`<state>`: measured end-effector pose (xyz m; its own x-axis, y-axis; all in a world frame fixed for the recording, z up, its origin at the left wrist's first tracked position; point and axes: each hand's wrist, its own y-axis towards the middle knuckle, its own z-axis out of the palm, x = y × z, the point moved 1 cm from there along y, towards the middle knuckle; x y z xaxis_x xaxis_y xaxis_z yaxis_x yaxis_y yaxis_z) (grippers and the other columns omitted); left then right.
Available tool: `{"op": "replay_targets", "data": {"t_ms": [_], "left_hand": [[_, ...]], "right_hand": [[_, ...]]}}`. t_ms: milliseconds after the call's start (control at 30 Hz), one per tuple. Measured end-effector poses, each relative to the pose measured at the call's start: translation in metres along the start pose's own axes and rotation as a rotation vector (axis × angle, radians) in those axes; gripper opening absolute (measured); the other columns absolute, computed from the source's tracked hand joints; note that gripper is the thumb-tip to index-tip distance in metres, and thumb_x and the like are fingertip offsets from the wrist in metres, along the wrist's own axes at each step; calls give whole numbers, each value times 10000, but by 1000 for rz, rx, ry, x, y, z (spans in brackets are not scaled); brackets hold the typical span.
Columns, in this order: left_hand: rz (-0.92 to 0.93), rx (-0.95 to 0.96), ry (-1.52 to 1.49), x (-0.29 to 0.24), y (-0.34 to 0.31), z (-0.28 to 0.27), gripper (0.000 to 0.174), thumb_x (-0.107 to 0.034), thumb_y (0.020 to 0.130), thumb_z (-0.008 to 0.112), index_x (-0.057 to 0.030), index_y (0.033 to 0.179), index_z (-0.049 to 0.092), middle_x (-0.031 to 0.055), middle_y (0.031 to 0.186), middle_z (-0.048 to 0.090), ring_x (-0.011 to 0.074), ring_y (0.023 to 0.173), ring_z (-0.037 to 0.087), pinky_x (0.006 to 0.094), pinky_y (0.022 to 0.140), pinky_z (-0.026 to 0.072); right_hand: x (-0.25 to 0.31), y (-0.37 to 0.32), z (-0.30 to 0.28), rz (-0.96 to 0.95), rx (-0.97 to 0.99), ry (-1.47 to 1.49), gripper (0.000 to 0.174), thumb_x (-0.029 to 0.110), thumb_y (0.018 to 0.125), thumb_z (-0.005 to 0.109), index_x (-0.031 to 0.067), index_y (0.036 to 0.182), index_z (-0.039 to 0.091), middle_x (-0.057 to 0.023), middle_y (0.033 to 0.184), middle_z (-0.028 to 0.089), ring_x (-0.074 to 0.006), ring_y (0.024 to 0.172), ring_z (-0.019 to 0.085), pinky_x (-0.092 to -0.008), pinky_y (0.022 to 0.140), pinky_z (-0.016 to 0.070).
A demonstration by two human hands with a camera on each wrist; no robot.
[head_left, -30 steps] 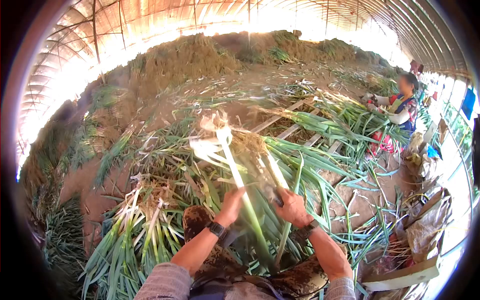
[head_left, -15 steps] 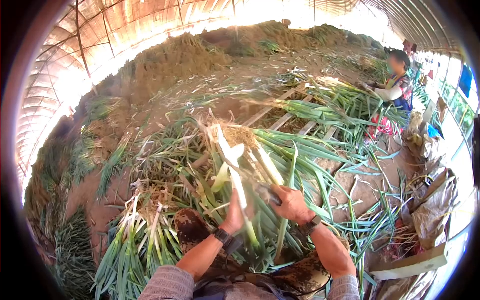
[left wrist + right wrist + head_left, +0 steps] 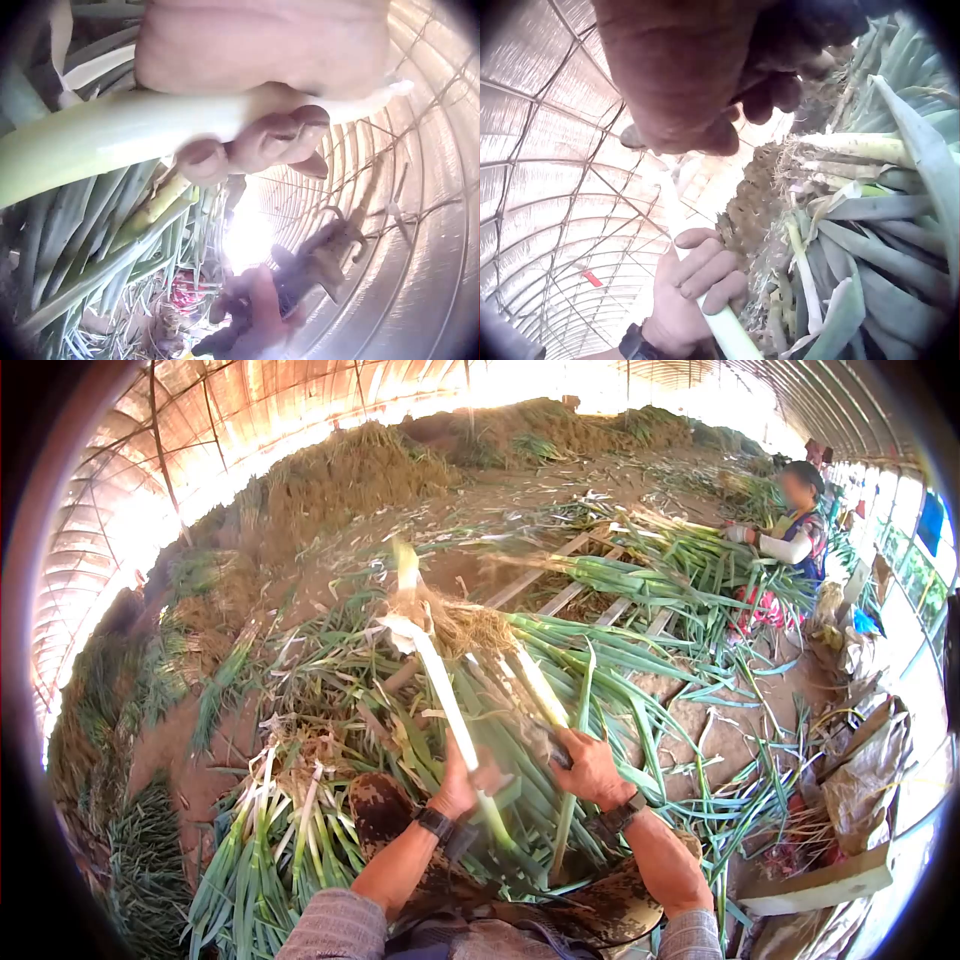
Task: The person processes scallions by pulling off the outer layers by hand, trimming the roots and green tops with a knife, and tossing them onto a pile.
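Note:
My left hand (image 3: 460, 778) grips a long green onion (image 3: 440, 685), its white root end pointing away from me and its green leaves hanging toward my lap. In the left wrist view the fingers (image 3: 277, 139) curl around the pale stalk. Loose pale skin (image 3: 402, 628) hangs at the far end of the stalk, and a blurred strip (image 3: 406, 570) stands above it. Close on the right, my right hand (image 3: 590, 768) holds a dark object (image 3: 300, 281), mostly hidden by the fingers; I cannot tell its kind. More green onions (image 3: 540, 690) with brown roots lie beyond the right hand.
A trimmed bunch of green onions (image 3: 270, 820) lies at my left. Wooden slats (image 3: 560, 600) carry another heap farther off. A person (image 3: 800, 530) works at the back right. Brown sacking (image 3: 870, 780) and a pale board (image 3: 820, 885) lie on the right.
The loose skin has shifted along the stalk to the root end, and one strip now stands up from it. My right hand stays nearly still. The far person's arm reaches forward.

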<state>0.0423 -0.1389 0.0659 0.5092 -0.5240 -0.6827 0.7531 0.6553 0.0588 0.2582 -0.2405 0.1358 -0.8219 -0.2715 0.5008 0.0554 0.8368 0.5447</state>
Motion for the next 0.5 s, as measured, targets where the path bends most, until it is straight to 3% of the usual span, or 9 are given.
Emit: {"op": "replay_targets", "data": {"t_ms": [100,133,167,200,300,367,433,467,500], "left_hand": [[-42,-32,70,-13,1,5,789,-878,848,239,-160,797,563,-66,493,349,88,414,329,254,391,287],[-97,-209,-32,-16,2,1,891,-894,831,264,-88,607,571,-24,421,321,134,389,323,317,390,302],[-95,-63,-54,-23,4,-3,866,-898,828,269,-112,670,597,-34,430,333,132,387,332,307,392,315],[-30,-190,13,-31,4,-5,837,-891,833,279,-129,702,599,-39,436,343,132,385,345,302,392,327],[220,-367,159,-79,6,0,750,-870,853,299,-181,750,577,-46,450,372,126,383,381,293,384,344],[376,-394,231,-129,4,4,751,-841,880,280,-161,914,597,-67,476,375,92,384,377,270,365,319],[549,-385,264,-188,0,2,676,-807,906,317,-189,738,535,-56,464,396,103,379,378,255,363,308],[624,-492,299,-220,-6,14,632,-749,949,324,-175,828,558,-65,478,393,93,386,368,240,366,300],[709,-462,440,-251,-13,20,621,-735,958,328,-161,812,516,-54,484,379,89,388,377,257,367,319]], "right_hand": [[-6,0,8,7,156,23,383,260,832,670,117,1186,644,-178,883,697,-388,824,673,-482,728,544],[-11,-2,9,16,155,24,383,260,832,670,117,1186,644,-178,883,697,-388,824,673,-482,728,544],[-19,-6,11,93,333,-55,364,277,829,666,124,1159,649,-179,880,697,-391,830,671,-494,731,538],[-26,-10,13,172,511,-133,347,293,826,662,130,1133,654,-179,877,696,-393,836,670,-506,735,532],[-50,-23,10,261,413,-164,320,319,819,654,136,1081,656,-174,844,693,-397,819,666,-521,733,523],[-52,-23,-9,367,397,-161,329,324,808,667,120,1066,653,-170,835,691,-385,818,667,-505,751,526],[-66,-30,-23,426,380,-218,312,306,806,643,115,1053,665,-172,866,698,-390,838,667,-501,749,529],[-70,-34,-32,448,392,-214,305,303,799,641,107,1031,666,-176,871,698,-393,846,665,-501,757,527],[-73,-40,-41,471,404,-211,298,301,792,640,99,1009,667,-181,876,697,-395,853,663,-501,764,526]]}}
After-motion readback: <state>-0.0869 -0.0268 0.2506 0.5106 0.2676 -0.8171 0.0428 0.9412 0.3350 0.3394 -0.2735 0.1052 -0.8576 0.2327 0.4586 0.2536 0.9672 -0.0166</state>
